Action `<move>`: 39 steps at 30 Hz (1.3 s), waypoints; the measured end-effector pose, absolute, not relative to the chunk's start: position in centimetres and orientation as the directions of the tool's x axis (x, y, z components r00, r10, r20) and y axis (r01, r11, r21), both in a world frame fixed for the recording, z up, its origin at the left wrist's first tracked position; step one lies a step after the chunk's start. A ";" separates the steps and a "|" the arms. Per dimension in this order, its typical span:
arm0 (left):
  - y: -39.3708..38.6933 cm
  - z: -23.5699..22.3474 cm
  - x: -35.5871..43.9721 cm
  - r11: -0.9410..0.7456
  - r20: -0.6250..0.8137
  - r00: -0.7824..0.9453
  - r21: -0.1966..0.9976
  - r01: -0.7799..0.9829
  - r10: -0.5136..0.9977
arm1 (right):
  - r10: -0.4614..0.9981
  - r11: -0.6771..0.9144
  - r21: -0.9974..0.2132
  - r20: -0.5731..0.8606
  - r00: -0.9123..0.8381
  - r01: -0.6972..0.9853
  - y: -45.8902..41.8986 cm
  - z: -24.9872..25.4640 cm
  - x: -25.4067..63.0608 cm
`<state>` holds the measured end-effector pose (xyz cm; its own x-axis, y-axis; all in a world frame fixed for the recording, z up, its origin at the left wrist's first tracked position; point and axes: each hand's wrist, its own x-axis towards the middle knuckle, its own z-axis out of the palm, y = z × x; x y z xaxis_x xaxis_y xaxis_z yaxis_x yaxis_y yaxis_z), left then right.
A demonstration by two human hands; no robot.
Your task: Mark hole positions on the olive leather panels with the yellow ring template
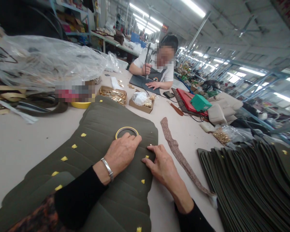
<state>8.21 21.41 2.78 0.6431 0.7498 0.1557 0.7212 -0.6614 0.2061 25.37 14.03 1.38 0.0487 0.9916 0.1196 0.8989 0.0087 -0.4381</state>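
Note:
My left hand (120, 152) is closed on a thin roll of yellow tape (120, 131), whose ring shows beyond the knuckles. Beneath it lie dark olive panels (103, 119), spread in overlapping layers across the table. Small yellow tape pieces (74, 146) dot the panels along both sides. My right hand (163, 164) rests at the panels' right edge, thumb and forefinger apart on either side of a tape piece (147, 157). Its other fingers are partly hidden. A silver bracelet (107, 169) circles my left wrist.
Boxes of gold-coloured metal parts (113, 95) stand behind the panels. A patterned strip (175, 149) lies right of my right hand, beside a large stack of dark panels (248, 180). Plastic-wrapped material (48, 61) fills the left. Across the table a co-worker (168, 72) holds a corded tool.

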 end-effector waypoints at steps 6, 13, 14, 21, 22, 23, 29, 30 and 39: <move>21.4 3.0 8.2 -0.655 0.143 0.640 0.206 0.727 0.755 | 1.000 -0.024 -0.415 0.008 0.029 0.909 13.5 2.4 25.3; 21.5 2.7 8.2 -0.656 0.152 0.639 0.215 0.724 0.754 | 0.998 -0.003 -0.417 -0.059 -0.023 0.909 13.2 3.0 25.8; 21.5 2.6 8.2 -0.657 0.150 0.640 0.214 0.723 0.754 | 0.997 0.004 -0.419 -0.066 -0.035 0.908 13.2 2.9 25.9; 21.5 2.7 8.1 -0.664 0.144 0.649 0.222 0.714 0.747 | 1.000 0.008 -0.409 0.003 -0.007 0.912 12.5 3.9 24.7; 21.5 2.6 8.1 -0.664 0.145 0.649 0.222 0.714 0.746 | 0.999 0.044 -0.447 0.020 -0.039 0.894 12.2 4.2 24.3; 21.6 2.6 8.1 -0.663 0.145 0.649 0.221 0.715 0.747 | 0.996 0.085 -0.485 0.031 -0.079 0.871 12.0 4.4 24.0; 21.6 3.2 7.9 -0.671 0.140 0.658 0.223 0.707 0.740 | 0.986 0.162 -0.408 0.024 -0.167 0.899 11.9 4.3 23.4; 21.4 3.7 7.8 -0.676 0.136 0.664 0.221 0.703 0.735 | 0.985 0.159 -0.396 0.000 -0.173 0.905 12.0 4.3 23.5; 17.6 6.6 6.6 -0.738 -0.316 0.738 0.148 0.659 0.596 | 0.935 0.245 -0.409 -0.139 -0.326 0.879 12.2 4.7 24.5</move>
